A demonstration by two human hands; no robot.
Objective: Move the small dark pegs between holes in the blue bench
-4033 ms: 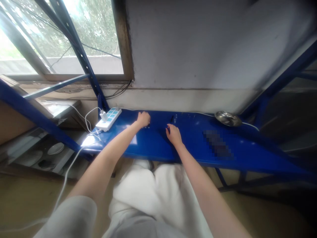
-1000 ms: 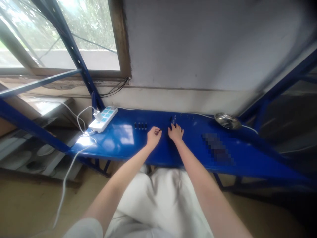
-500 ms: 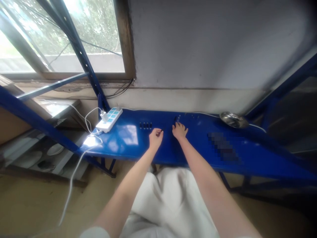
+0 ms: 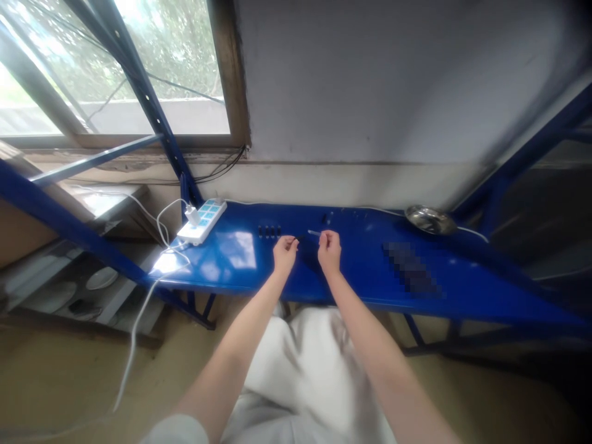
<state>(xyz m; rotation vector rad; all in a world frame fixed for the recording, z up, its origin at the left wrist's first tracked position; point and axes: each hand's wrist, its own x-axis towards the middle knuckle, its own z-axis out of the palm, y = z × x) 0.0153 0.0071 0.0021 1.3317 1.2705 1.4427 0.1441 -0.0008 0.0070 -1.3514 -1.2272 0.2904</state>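
At the blue table (image 4: 296,280), the right hand (image 4: 330,253) has drawn back, now pinching a slim clear tube (image 4: 314,232). The left hand (image 4: 285,254), beside four dark pieces (image 4: 272,232), pinches a small black part (image 4: 298,238). Both are now held, apart.
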